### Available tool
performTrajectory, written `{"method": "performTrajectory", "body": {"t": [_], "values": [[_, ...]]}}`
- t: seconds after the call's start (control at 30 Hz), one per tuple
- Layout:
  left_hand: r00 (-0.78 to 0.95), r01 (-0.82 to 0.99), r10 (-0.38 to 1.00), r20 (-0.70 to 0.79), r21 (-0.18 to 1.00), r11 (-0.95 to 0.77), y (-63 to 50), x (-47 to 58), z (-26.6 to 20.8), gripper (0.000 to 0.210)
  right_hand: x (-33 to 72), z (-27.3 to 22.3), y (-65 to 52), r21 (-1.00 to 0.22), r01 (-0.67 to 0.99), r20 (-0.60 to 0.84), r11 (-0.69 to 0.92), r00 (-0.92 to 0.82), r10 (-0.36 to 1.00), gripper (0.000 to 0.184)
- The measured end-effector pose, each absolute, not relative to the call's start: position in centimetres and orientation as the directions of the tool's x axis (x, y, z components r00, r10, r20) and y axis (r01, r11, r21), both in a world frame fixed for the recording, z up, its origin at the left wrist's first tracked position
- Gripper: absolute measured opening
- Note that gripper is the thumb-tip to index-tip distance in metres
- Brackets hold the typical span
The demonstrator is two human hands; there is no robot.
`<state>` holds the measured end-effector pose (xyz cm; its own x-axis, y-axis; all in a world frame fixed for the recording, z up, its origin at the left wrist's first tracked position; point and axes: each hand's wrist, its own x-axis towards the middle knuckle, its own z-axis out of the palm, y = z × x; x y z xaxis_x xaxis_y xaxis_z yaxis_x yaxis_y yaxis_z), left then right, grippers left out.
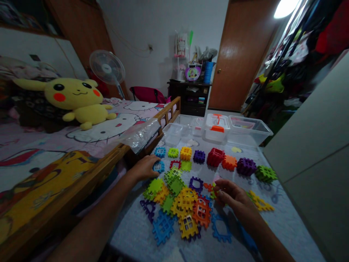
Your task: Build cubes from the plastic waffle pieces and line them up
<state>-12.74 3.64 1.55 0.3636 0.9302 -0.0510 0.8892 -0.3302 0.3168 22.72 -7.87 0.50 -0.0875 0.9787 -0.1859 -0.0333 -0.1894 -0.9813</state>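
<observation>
My left hand (146, 168) has its thumb and fingers closed around the sides of a small blue window tile (158, 166), which rests on the cloth-covered table. Over the right side of the loose pile hovers my right hand (233, 198), half curled with thumb and fingers apart. Its fingertips are close to a small orange piece (208, 186) and partly hide green pieces beside it. The pile holds interlocking plastic tiles: a yellow window tile (188, 226), an orange window tile (201, 211), a blue lattice tile (163, 227) and a purple frame tile (196, 185).
Sorted stacks line the far side, among them red tiles (215, 157), purple tiles (246, 166) and green tiles (265, 174). Behind them stand clear plastic boxes, one with an orange-handled lid (217, 125). A wooden bed rail (109, 160) runs along the left.
</observation>
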Motion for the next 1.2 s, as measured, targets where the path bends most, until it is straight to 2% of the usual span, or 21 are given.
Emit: {"method": "performTrajectory", "body": {"t": [0.27, 0.4, 0.73, 0.93, 1.1, 1.2], "values": [[0.415, 0.895, 0.899, -0.138, 0.239, -0.376, 4.4, -12.4, 1.6, 0.056, 22.8, 0.3, -7.8, -0.974, -0.056, -0.216, -0.220, -0.067, 0.974, 0.048], [0.413, 0.899, 0.901, -0.131, 0.215, -0.381, 4.2, -12.1, 1.8, 0.053, 22.9, 0.4, -7.8, -0.969, -0.070, -0.234, -0.237, -0.055, 0.971, 0.047], [0.374, 0.912, 0.927, 0.037, 0.169, -0.375, 7.0, -12.9, 5.0, 0.054, 23.4, 0.1, -7.8, -0.974, -0.063, -0.217, -0.219, -0.042, 0.975, 0.049], [0.405, 0.893, 0.912, -0.069, 0.242, -0.378, 11.1, -12.6, 5.0, 0.058, 23.8, -0.1, -7.8, -0.974, -0.044, -0.222, -0.224, -0.034, 0.974, 0.049], [0.429, 0.893, 0.888, -0.166, 0.224, -0.390, 12.4, -12.9, 3.9, 0.057, 23.9, 0.4, -7.8, -0.964, -0.052, -0.262, -0.261, 0.005, 0.965, 0.049], [0.427, 0.895, 0.887, -0.175, 0.223, -0.387, 12.6, -13.1, 3.6, 0.060, 23.9, 0.5, -7.9, -0.959, -0.077, -0.274, -0.271, 0.021, 0.962, 0.046]]}}
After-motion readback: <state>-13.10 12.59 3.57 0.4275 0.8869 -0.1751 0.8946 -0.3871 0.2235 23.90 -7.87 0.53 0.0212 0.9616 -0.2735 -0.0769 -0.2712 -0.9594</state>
